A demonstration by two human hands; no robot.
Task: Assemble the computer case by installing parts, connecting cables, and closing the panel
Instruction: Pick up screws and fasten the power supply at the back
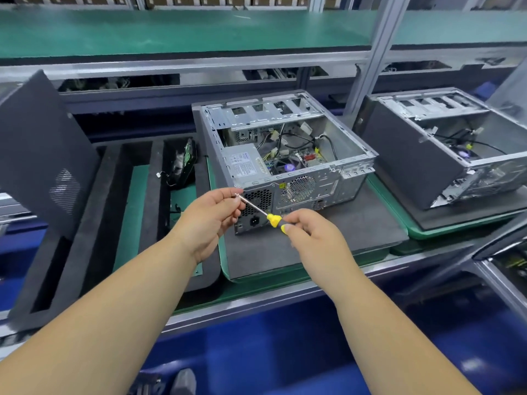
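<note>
**Q.** How far had the assembly gone, reading from the largest item down?

**A.** The computer case [282, 155] lay on its side on a dark foam mat [328, 238], its top face open. The power supply [242, 163], board and loose cables [288, 138] were already inside, so installation appeared largely done. The side panel [42, 143] stood propped at far left, well apart from the case; closing was judged still to come. A second case [445, 143] sat to the right, also open.

**Q.** And the hands?

**A.** The right hand [310, 232] pinched the yellow handle of a screwdriver [263, 212]. The left hand [212, 215] held its fingertips pinched at the tip of the shaft, just before the case's rear corner; whether a screw sat there was too small to tell. Fastening seemed the step in hand.

**Q.** What room was there for moving?

**A.** Bare mat lay in front of the case, and the foam tray [122, 212] at left held open slots. The case's sheet-metal rim was close to the left fingers, and a frame post [370, 67] rose behind on the right.
</note>
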